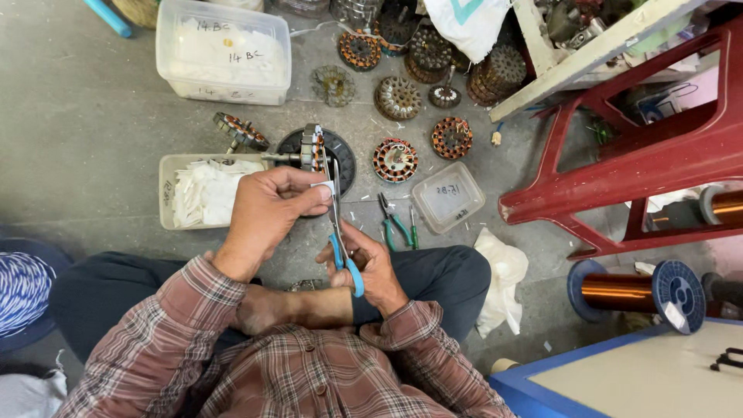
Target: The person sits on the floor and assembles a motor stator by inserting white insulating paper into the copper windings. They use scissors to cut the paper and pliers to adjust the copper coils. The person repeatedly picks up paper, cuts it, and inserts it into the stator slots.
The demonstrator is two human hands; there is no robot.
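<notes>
Grey floor below: left hand (pixel 267 213) fingers pinch a small white paper piece (pixel 323 186); right hand (pixel 370 267) fingers grip blue-handled scissors (pixel 340 244); beige tray (pixel 165 193) holds white paper scraps (pixel 205 193).

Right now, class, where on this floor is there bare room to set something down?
Bare floor lies left of the lidded tub, above the open tray. Crowded: stators at the top and beside the red stool.

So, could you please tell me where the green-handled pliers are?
The green-handled pliers lie on the floor right of the right hand, beside the small clear lidded box.
</notes>
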